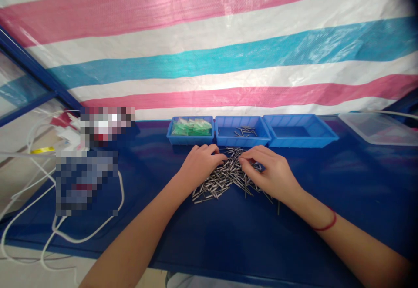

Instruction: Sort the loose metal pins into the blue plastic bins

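A loose pile of silvery blind rivets lies on the blue tabletop in front of me. My left hand rests at the pile's left edge, fingers curled and thumb close to the index finger. Whatever it may hold is hidden. From the other side, my right hand reaches over the pile with thumb and fingertips pinched together; what is between them is too small to make out. Just behind the hands, a blue bin has a few similar rivets on its floor.
Left of that bin stands a blue bin of small green-and-clear packets; to its right, another blue bin shows a bare floor. A clear plastic lid lies at far right. White cables loop across the left side. Striped sheeting hangs behind.
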Demonstrator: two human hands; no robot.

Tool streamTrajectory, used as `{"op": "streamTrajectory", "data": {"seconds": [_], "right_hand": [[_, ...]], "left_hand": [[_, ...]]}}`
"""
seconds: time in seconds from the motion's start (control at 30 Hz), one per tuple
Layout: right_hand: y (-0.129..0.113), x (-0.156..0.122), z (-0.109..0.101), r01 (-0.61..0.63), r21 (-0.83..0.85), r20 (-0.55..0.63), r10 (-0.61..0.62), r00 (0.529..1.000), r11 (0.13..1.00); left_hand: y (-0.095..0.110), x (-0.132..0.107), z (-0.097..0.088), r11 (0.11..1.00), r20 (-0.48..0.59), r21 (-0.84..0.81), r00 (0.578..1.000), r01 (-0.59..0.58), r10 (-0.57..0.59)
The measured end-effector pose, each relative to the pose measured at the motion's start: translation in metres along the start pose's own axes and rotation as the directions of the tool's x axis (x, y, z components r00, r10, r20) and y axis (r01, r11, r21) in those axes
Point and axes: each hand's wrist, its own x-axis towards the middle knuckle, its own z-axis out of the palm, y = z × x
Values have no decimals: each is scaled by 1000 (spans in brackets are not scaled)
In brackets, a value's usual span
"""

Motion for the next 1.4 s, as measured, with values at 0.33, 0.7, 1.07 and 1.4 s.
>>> {"op": "streamTrajectory", "data": {"seconds": [0.33, 0.7, 1.07, 1.4], "right_hand": [[-1, 0, 2, 9, -1, 14, -9, 1000, 1000], [0, 0, 2, -8, 10, 42, 8, 999, 1000], [1, -1, 2, -10, 20, 65, 8, 998, 1000], [0, -1, 1, -12, 26, 84, 10, 996, 1000]], "left_hand": [[-2, -1, -2, 1000, 25, -25, 1000, -4, 4], [-2, -2, -8, 998, 47, 44, 998, 40, -42], [-2, -3, -5, 993, 53, 51, 993, 107, -110], [-2, -3, -2, 996, 30, -87, 999, 36, -34]]}}
